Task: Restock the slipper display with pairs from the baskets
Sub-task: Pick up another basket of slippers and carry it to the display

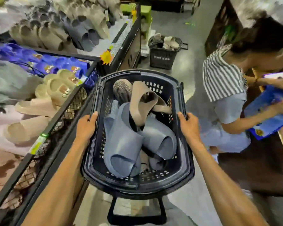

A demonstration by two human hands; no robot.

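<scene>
Curling my left hand (87, 126) and right hand (189, 126) over the basket (137, 188) rim, I am judging the slippers (160, 139) between them light, soft, best pinched at the strap (119, 136).

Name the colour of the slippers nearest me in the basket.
Grey-blue slippers, seen in head view.

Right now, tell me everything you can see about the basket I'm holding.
The basket is dark perforated plastic with a rounded rim, held beside the display rack. The left hand and right hand grip its long sides. Inside lie piled blue-grey slippers and taupe slippers. A black handle hangs below its near end.
</scene>
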